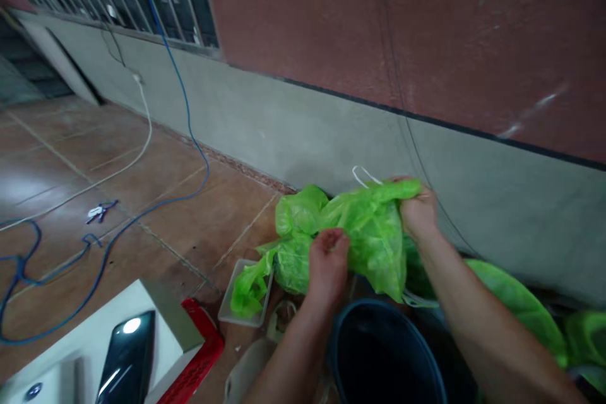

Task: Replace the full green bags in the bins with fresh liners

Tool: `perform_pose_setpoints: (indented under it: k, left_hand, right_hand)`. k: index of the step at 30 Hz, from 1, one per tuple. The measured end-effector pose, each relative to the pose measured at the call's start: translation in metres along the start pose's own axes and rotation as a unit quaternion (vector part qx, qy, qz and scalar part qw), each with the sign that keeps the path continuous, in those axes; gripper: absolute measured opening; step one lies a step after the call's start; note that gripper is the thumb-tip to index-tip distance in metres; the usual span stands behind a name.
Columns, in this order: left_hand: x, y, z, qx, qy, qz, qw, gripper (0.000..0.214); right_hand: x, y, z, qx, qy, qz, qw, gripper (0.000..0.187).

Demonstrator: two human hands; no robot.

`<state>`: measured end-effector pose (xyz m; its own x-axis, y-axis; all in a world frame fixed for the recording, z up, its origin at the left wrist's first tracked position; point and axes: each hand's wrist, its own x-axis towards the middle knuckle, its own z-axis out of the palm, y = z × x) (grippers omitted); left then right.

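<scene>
A bright green plastic bag (360, 227) is stretched between both my hands, low down by the wall. My left hand (328, 265) pinches its lower middle with closed fingers. At the bag's upper right edge my right hand (419, 211) grips the plastic, beside a thin white handle loop (363, 175). The bag's left end hangs onto a small clear plastic tray (237, 303) on the floor. A dark blue bucket (388, 353) stands right under my hands.
A blue cable (184, 107) and a white cable (142, 139) run over the brown floor tiles. A white box with a black glossy object (127, 360) and a red crate (201, 353) sit at bottom left. More green plastic (516, 303) lies at right.
</scene>
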<state>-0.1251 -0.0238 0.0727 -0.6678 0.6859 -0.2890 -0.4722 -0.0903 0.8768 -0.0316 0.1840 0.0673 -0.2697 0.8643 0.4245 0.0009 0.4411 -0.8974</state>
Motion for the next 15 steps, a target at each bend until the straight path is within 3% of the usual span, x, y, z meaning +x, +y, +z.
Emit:
perform_pose_setpoints:
  k: [3,5,8,11,15]
  left_hand:
    - [-0.008,-0.010,0.011,0.002,-0.049,-0.036,0.998,0.017]
    - [-0.014,-0.017,0.019,0.006,-0.077,-0.062,0.995,0.016]
    - [-0.024,-0.022,0.028,-0.003,-0.124,-0.111,0.986,0.016]
    - [-0.033,-0.024,0.032,-0.005,-0.149,-0.144,0.978,0.015]
    - [-0.041,-0.026,0.034,-0.008,-0.166,-0.151,0.974,0.016]
  right_hand:
    - [0.012,0.049,0.023,-0.138,-0.034,-0.048,0.989,0.017]
    - [-0.001,0.088,0.041,-0.269,-0.122,0.015,0.955,0.031]
    - [-0.037,0.134,0.064,-0.402,-0.235,0.145,0.873,0.065]
    - [-0.060,0.158,0.077,-0.421,-0.294,0.131,0.848,0.080]
    - [-0.066,0.165,0.085,-0.466,-0.354,0.128,0.801,0.076]
